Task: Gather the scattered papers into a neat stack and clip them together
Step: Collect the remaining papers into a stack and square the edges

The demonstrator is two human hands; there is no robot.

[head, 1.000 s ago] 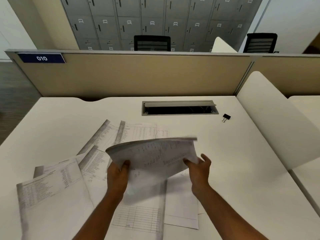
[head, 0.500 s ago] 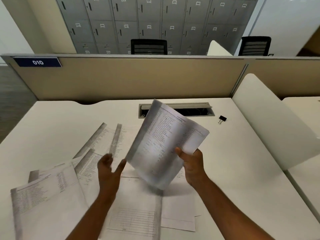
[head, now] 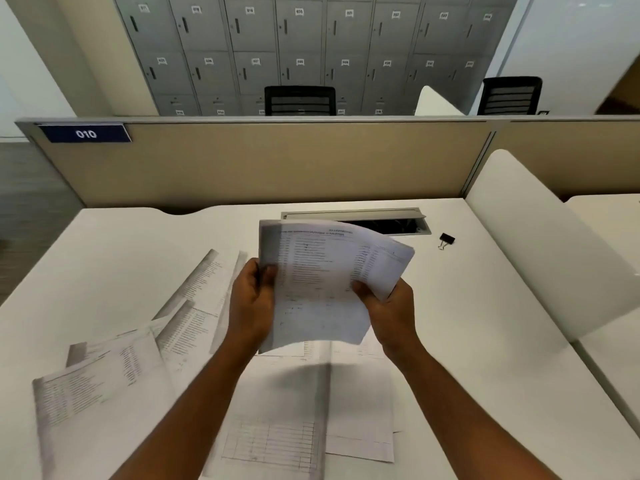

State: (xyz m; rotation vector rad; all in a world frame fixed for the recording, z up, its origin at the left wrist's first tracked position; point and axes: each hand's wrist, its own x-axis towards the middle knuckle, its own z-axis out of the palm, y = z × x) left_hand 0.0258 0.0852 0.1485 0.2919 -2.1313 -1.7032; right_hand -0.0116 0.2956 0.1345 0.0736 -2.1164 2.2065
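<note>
At frame centre my left hand [head: 250, 299] and right hand [head: 388, 308] each pinch a side of the partial stack [head: 322, 282], held off the desk [head: 485, 341]. I'd square its edges before adding the loose sheets [head: 104, 382] at lower left. Binder clip [head: 446, 240] waits upper right.

A white tabletop [head: 138, 258] is lying before a beige partition [head: 277, 161] bearing a blue sign [head: 85, 134] reading 010. Grey lockers [head: 298, 50] and two black chairs [head: 300, 100] are standing behind it.
</note>
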